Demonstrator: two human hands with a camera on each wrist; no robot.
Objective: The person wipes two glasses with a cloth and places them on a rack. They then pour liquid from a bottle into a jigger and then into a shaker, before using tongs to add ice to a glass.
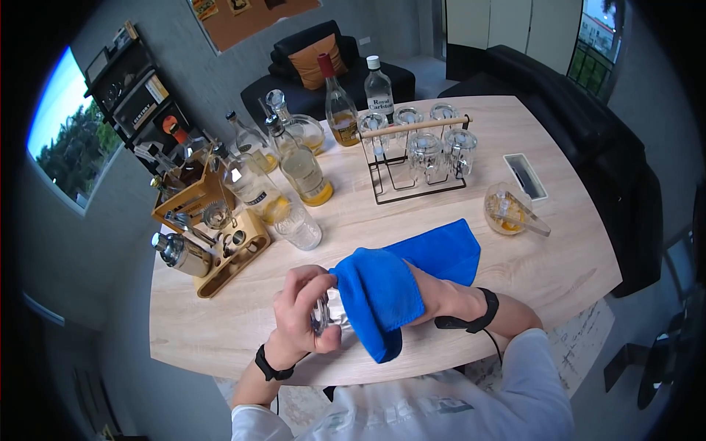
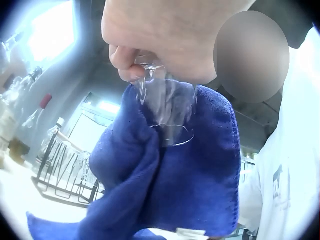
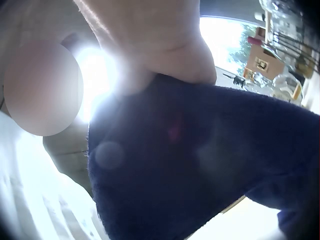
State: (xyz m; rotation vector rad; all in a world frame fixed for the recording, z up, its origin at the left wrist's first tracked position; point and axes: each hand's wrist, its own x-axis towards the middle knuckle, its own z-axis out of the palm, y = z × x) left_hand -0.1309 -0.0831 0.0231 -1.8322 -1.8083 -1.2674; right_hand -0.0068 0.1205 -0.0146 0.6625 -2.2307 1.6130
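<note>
Over the table's near edge, the left hand (image 1: 303, 312) grips a clear glass (image 1: 321, 314) by one end, fingers curled round it. In the left wrist view the glass (image 2: 167, 102) has its other end against the blue cloth (image 2: 200, 165), with the left hand (image 2: 165, 40) above. The blue cloth (image 1: 382, 290) drapes over the right hand (image 1: 426, 294), and part of it trails on the table behind. The right wrist view shows the right hand's heel (image 3: 170, 55) above the cloth (image 3: 190, 160); its fingers are hidden underneath.
Beyond the hands stand another clear glass (image 1: 299, 226), several bottles (image 1: 305, 173) and a wooden bar-tool stand (image 1: 235, 257) with a shaker (image 1: 182, 253). A wire rack (image 1: 419, 195) holds upturned glasses. At the right are a bowl with tongs (image 1: 506, 213) and a table socket panel (image 1: 525, 176).
</note>
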